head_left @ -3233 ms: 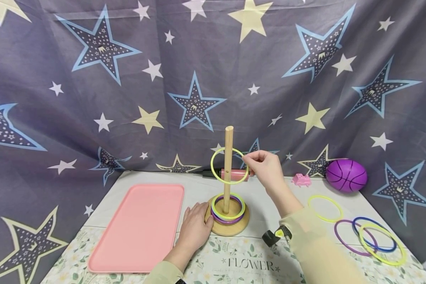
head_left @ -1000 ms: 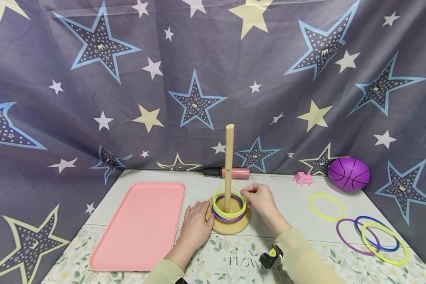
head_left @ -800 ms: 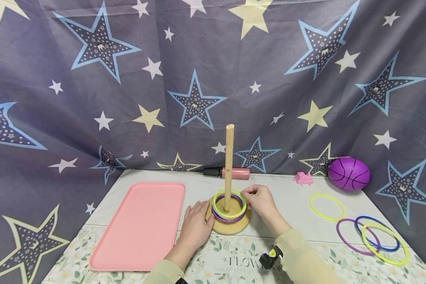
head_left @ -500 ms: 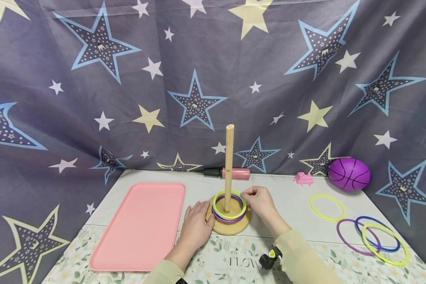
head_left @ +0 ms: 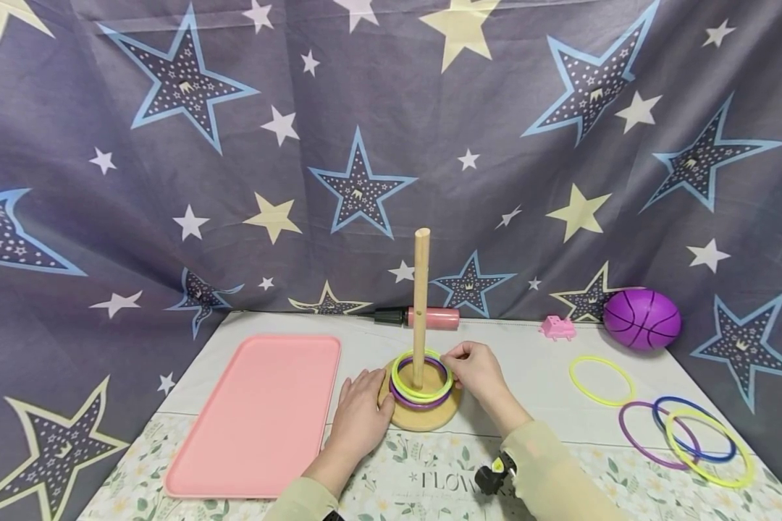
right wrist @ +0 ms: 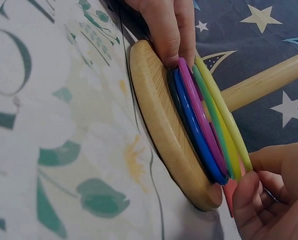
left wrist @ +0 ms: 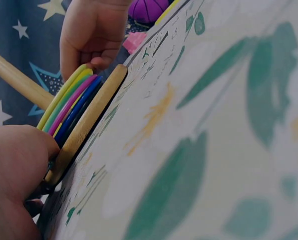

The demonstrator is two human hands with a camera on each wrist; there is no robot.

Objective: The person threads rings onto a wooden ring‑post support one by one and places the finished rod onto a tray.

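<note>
A wooden post (head_left: 420, 297) stands upright on a round wooden base (head_left: 419, 420). Rings are stacked around it: blue (right wrist: 193, 130), purple (right wrist: 201, 112), and greenish-yellow above. On top, my right hand (head_left: 477, 367) pinches the right edge of a yellow ring (right wrist: 238, 137) between thumb and index finger. That ring encircles the post and lies almost level, close over the stack. My left hand (head_left: 360, 416) rests at the base's left side with its fingers extended; its thumb lies over the base edge, close beside the rings.
A pink tray (head_left: 254, 416) lies to the left. Behind the post is a pink-and-black pump (head_left: 433, 318). At right are a purple ball (head_left: 641, 319), a pink toy (head_left: 557, 328), a lone yellow ring (head_left: 576, 387), and overlapping purple (head_left: 635, 450), blue (head_left: 733, 456) and yellow rings (head_left: 723, 483).
My right hand has brought the yellow ring down the post from mid-height to the stack, and the ring has tipped from steep to nearly flat. My left hand has stayed at the base.
</note>
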